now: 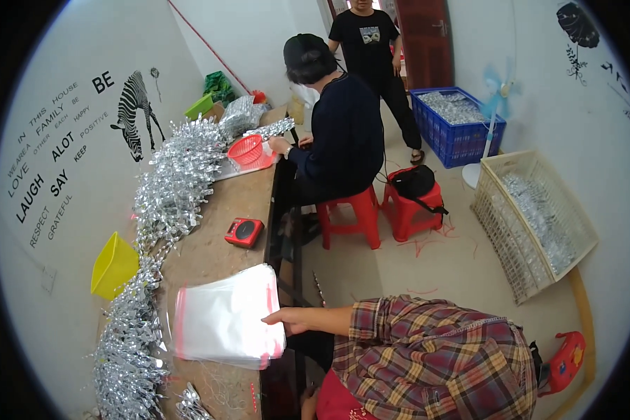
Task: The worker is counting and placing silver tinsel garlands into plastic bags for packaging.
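Observation:
My right hand (287, 320) reaches in from the plaid sleeve and grips the right edge of a stack of clear plastic bags (224, 318). The thumb lies on top; the other fingers are mostly hidden. The bags have pink edges and lie on the brown table (210, 248). A sliver of skin shows at the lower edge beside the red cloth, perhaps my left hand (308, 404); its fingers are hidden. Left of the bags runs a long heap of silvery clear pieces (129, 350). A small bunch of them (191, 404) lies below the bags.
A red radio-like box (244, 232) and yellow bin (115, 266) stand on the table. A seated co-worker (343, 133) works by a red basket (246, 149); another person (367, 63) stands behind. Red stools (413, 217), a cream crate (532, 224), a blue crate (455, 126) and a fan (498, 98) occupy the floor.

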Available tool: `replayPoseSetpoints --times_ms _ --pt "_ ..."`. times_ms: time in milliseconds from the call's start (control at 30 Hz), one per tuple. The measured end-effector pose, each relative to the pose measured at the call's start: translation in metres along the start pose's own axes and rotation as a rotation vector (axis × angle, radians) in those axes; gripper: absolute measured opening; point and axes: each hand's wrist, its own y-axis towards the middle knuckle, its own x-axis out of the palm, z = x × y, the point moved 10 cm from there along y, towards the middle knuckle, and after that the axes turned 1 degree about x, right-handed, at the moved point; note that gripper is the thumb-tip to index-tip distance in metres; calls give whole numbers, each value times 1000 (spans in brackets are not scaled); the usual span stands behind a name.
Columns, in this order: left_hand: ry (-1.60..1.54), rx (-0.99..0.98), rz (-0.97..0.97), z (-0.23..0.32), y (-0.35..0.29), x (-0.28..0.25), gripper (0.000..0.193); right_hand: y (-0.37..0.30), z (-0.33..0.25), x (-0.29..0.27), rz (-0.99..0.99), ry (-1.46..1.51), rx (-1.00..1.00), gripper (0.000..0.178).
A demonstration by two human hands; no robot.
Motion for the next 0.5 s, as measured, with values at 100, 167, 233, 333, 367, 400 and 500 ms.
replayPoseSetpoints --times_ms 100,167,233,333,367,400,500 --pt "41 -42 -10 -41 15 -4 33 -4 -1 -2 33 -33 -1 47" --pt "63 -74 -7 -64 21 -7 33 -8 -2 3 45 -44 14 46" --pt "83 -112 -6 -84 23 -8 33 -11 -1 2 90 -81 40 44" --pt "91 -204 22 -123 -1 -10 33 9 8 -22 114 -74 67 40" --pt "60 -227 60 -129 -14 -10 33 7 8 -11 102 -77 71 39" --pt "57 -215 67 -101 -16 -4 32 -1 3 -7 103 -80 62 40" --pt "123 -130 76 -62 -16 -2 31 -12 -8 -3 134 -60 26 42"
